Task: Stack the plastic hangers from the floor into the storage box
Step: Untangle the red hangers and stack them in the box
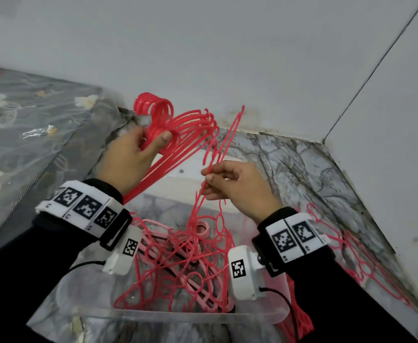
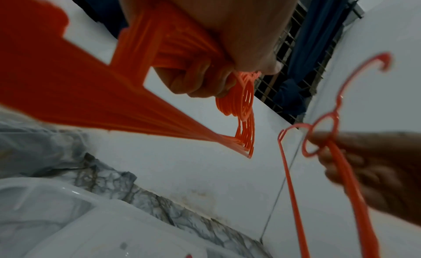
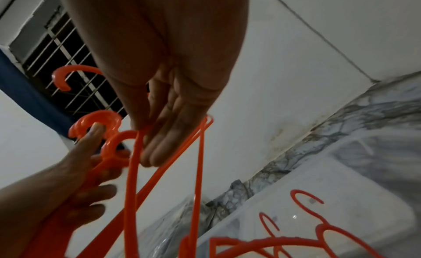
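Observation:
My left hand (image 1: 153, 139) is raised and grips a thick bundle of red plastic hangers (image 1: 178, 125) by their necks, hooks fanned upward. My right hand (image 1: 206, 175) pinches a thin red hanger (image 1: 237, 117) that stands almost upright beside the bundle, its lower end reaching into the pile below. A clear storage box (image 1: 178, 315) sits under both hands and holds several tangled red and pink hangers (image 1: 178, 258). The left wrist view shows my fingers (image 2: 200, 85) wrapped round the bundle (image 2: 91, 92). In the right wrist view my fingertips (image 3: 159, 153) hold the hanger (image 3: 133, 171).
More red hangers (image 1: 356, 258) lie on the marble floor to the right of the box, close to the wall (image 1: 388, 169). A floral mattress (image 1: 29, 125) runs along the left. The box stands in a corner with white walls behind and to the right.

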